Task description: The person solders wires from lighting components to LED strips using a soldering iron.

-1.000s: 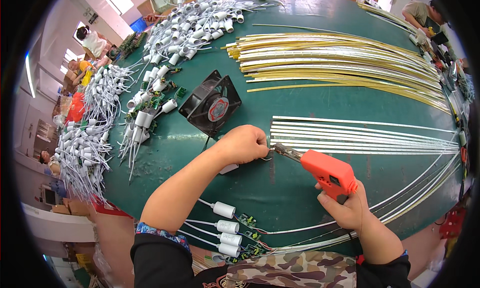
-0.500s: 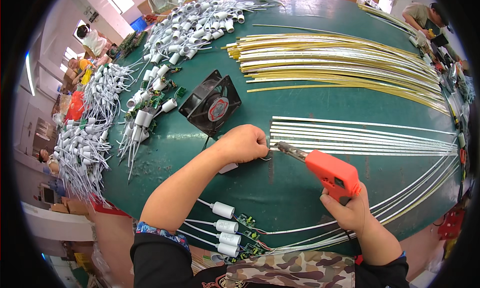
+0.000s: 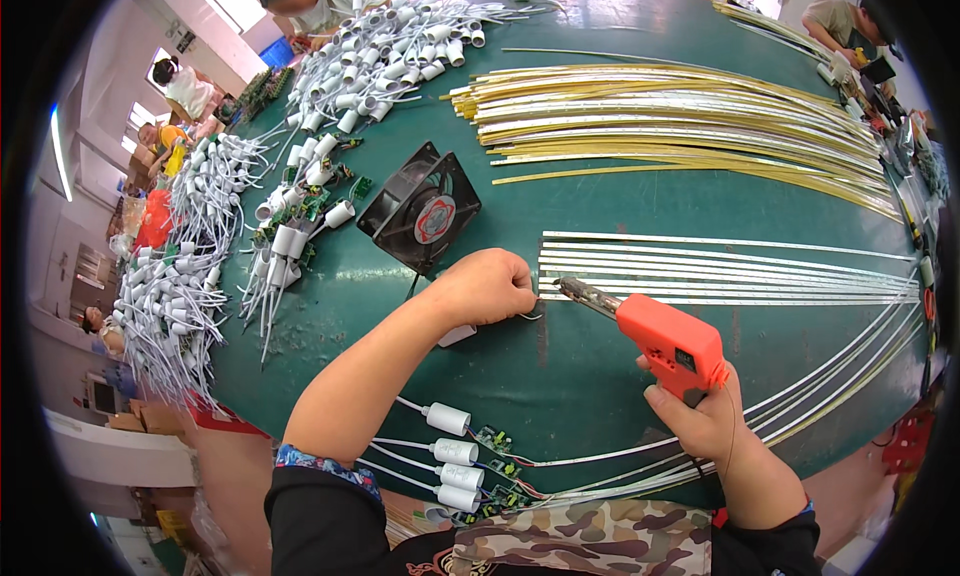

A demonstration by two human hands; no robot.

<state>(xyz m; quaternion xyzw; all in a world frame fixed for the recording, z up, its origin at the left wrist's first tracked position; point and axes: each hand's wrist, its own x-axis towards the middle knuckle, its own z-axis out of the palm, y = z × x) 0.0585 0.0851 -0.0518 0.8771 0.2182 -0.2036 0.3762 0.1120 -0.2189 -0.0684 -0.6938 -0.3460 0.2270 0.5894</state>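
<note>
My right hand [image 3: 698, 416] grips a red soldering gun [image 3: 672, 346] by its handle. Its dark metal tip points left and lies close to the left ends of several thin white LED strips [image 3: 700, 271], laid side by side on the table. My left hand [image 3: 490, 286] is closed in a pinch beside those ends, and a thin wire [image 3: 532, 317] pokes out below its fingertips. Part of a white piece [image 3: 457, 336] shows under my left wrist; the rest is hidden. Just beyond that hand stands a black square fan [image 3: 422, 208].
White lamp caps [image 3: 447, 419] with small green circuit boards lie near my body, joined to strips curving off right. Yellow and white strips [image 3: 660, 116] form a bundle farther back. Piles of white caps with wires [image 3: 375, 56] cover the left and far left of the green table [image 3: 330, 346]. Other people sit around.
The soldering gun has shifted very slightly to the right in the picture. My left hand stays in place at the strip ends.
</note>
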